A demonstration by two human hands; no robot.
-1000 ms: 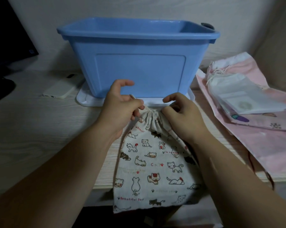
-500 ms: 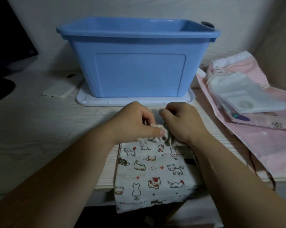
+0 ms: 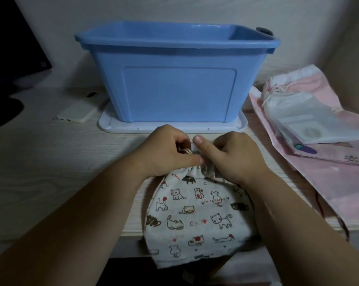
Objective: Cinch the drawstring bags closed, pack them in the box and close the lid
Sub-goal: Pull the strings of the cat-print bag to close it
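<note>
Right, I am at the cinching step with the cat-print bag (image 3: 197, 213). To do it well I want the two hands working against each other: one anchors the gathered neck, the other draws the cord straight out along its channel, not upward, so the cloth bunches evenly and does not snag. My left hand (image 3: 170, 153) is curled, thumb and fingers pinching the pale cord (image 3: 187, 150) where it leaves the neck. My right hand (image 3: 232, 155) grasps the puckered mouth of the bag from the other side, its thumb raised and pointing away from me. The hands touch over the neck (so I cannot tell how far shut the opening is; it is hidden beneath them). I judge it mostly drawn in, since the cloth fans out in folds just below my knuckles.

The bag lies flat on the desk (image 3: 50, 172), its neck between the two hands and its body nearer to me, with the bottom hanging over the front edge. That overhang is a risk: a hard tug could slide the bag off, so the right hand should press down as it holds. The blue box (image 3: 174, 79) stands open just beyond the hands on a white lid (image 3: 174, 127). To my right a pink bag (image 3: 329, 182) lies under a pale pouch (image 3: 310, 122), neither packed yet; a phone (image 3: 77, 112) rests left of the box.
</note>
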